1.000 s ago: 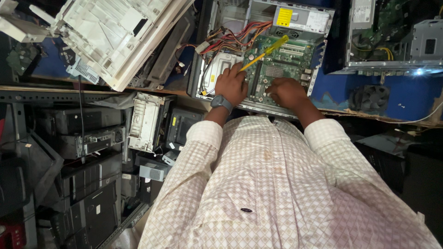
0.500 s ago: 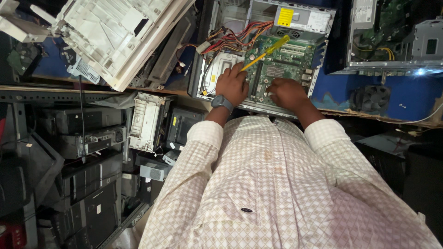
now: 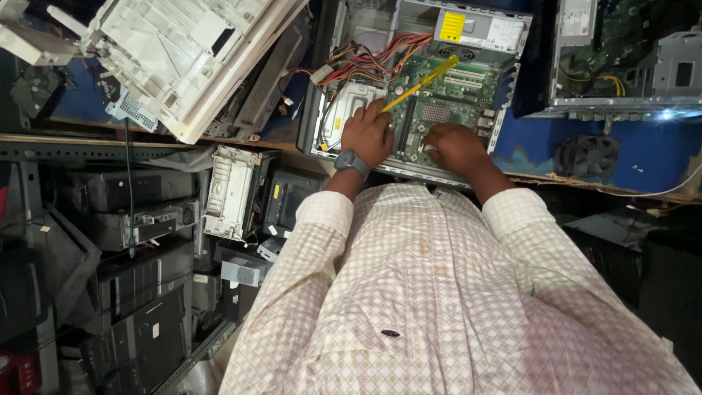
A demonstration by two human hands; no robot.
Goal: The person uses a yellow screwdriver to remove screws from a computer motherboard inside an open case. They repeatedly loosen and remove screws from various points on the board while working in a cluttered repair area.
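Observation:
An open desktop computer case [image 3: 322, 88] lies on the blue bench in front of me, its green motherboard [image 3: 446, 91] showing. My left hand [image 3: 368, 133], with a watch on the wrist, grips a yellow-handled screwdriver [image 3: 424, 79] that slants up and to the right over the board. My right hand [image 3: 455, 146] rests low on the motherboard, fingers curled down onto it; what it touches is hidden. A bundle of red, yellow and orange wires [image 3: 380, 55] runs to the grey power supply [image 3: 479, 29] at the top of the case.
A white plastic printer shell [image 3: 183, 58] leans at the upper left. A second opened computer chassis [image 3: 629, 58] sits at the upper right, with a black fan [image 3: 589, 155] below it. Stacked dark computer cases and drives [image 3: 139, 219] fill the shelves on the left.

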